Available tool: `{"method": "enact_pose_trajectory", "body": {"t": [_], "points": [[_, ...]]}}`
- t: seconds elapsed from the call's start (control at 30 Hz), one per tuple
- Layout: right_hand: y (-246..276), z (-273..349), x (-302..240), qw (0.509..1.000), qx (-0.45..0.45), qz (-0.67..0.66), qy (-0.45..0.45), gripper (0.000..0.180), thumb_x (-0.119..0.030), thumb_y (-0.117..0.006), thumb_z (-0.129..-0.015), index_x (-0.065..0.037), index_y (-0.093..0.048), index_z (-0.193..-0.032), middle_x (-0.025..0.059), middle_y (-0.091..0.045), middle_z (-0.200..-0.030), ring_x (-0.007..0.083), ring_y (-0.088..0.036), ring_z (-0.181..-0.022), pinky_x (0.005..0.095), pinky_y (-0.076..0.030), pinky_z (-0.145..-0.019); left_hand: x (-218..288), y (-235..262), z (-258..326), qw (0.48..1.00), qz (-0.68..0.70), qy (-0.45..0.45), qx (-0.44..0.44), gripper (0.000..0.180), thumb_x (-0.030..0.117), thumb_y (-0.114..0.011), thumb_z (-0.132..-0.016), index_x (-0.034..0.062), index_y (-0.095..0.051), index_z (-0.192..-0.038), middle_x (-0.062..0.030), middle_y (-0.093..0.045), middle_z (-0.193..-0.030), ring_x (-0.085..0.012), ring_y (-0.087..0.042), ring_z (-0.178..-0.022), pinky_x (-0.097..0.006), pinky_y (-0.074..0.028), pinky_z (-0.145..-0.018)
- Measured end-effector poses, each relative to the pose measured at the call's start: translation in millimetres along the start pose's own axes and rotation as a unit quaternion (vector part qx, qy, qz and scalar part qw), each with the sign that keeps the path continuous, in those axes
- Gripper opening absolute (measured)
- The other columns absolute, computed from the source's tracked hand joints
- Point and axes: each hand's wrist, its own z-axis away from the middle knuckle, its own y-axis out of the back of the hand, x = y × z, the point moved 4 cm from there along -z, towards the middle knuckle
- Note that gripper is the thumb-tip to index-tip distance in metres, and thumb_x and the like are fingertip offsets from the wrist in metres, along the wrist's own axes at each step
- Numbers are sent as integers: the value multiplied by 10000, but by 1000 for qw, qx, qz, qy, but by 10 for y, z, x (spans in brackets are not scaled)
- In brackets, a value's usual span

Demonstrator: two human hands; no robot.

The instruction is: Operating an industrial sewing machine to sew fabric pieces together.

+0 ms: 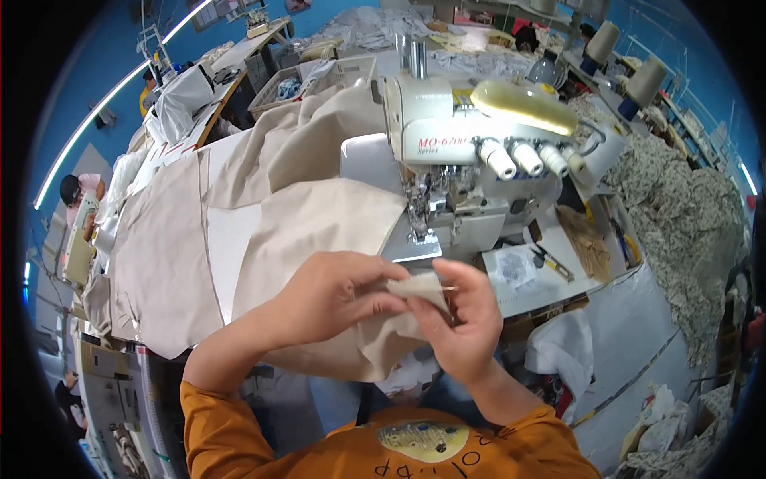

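Observation:
Both hands pinch the edge of a beige fabric piece [335, 351] just in front of the overlock sewing machine [455, 136]. My left hand [343, 291] grips a folded part of that edge between thumb and fingers. Close on its right, my right hand [464, 315] holds the fabric's corner, with a pale thread end sticking out near the fingers. The fabric hangs down over my lap. Just beyond my hands is the machine's presser foot area [423, 239]. Another beige panel [319, 223] lies on the table to the left of the needle.
Further left, a large beige panel [163, 255] spreads over the table. Thread snips [552, 262] lie on a paper packet at the right. Patterned fabric [670, 223] is heaped at the far right. A crate [279, 92] stands behind. Other people [80, 199] sit at the far left.

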Motion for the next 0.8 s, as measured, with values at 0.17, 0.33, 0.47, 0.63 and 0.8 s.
{"method": "enact_pose_trajectory", "body": {"t": [0.17,0.33,0.47,0.63,0.8], "points": [[89,-52,64,997,6,-3,-80,475,-39,-725,-879,14,-495,-1291,112,-715,-999,100,-660,-891,230,-527,-762,-9,-24,-36,992,-69,-83,62,200,146,-693,-886,54,-701,-1063,-123,-688,-859,-299,-646,-737,-345,-507,-658],[149,-33,93,997,15,11,-72,427,-36,-728,-875,7,-514,-1241,93,-713,-960,94,-659,-864,229,-528,-748,13,-51,-62,992,-87,-82,50,192,165,-641,-927,59,-701,-1075,-127,-684,-861,-303,-647,-756,-361,-505,-660],[160,-16,116,998,47,37,-9,338,-31,-744,-858,-2,-568,-1144,68,-703,-918,97,-665,-802,229,-536,-698,24,-65,-63,989,-100,-96,57,203,179,-623,-943,64,-701,-1090,-130,-682,-860,-307,-644,-751,-366,-503,-655],[185,-69,54,993,43,103,42,208,-10,-762,-827,-5,-642,-997,71,-698,-918,115,-663,-746,226,-533,-643,28,-79,-81,991,-89,-85,53,220,192,-608,-955,73,-699,-1116,-132,-681,-862,-312,-645,-757,-368,-506,-660],[210,-137,-48,987,26,126,96,139,17,-754,-819,5,-674,-932,86,-695,-924,116,-651,-737,222,-522,-619,25,-106,-90,990,-61,-110,65,233,201,-623,-944,88,-698,-1134,-123,-679,-856,-311,-642,-750,-367,-504,-653]]}}
